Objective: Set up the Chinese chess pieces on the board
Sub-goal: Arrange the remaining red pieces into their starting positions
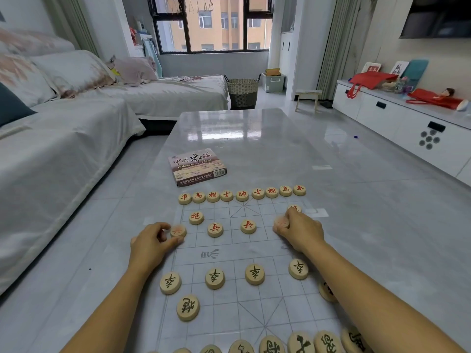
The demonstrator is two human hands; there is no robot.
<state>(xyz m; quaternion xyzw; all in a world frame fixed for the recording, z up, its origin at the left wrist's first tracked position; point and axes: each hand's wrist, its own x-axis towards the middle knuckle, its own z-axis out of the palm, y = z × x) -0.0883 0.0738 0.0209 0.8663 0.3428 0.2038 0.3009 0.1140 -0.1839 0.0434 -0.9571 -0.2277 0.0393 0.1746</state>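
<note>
A clear plastic chess board [254,253] lies on the grey table. Red-lettered wooden discs fill its far row [242,195], with a red cannon [196,217] and two red soldiers [215,229] in front. My left hand [153,244] pinches a blurred red piece [178,231] at the board's left edge. My right hand [299,231] pinches another blurred red piece [281,222] at the right side, partly hiding a red cannon [295,208]. Black-lettered soldiers [254,274], a black cannon [188,307] and a near row [300,343] stand close to me.
The chess box [197,166] lies on the table [254,138] just beyond the board. A covered sofa [63,128] runs along the left. A white cabinet [407,118] stands at the right, a woven basket [242,93] at the back.
</note>
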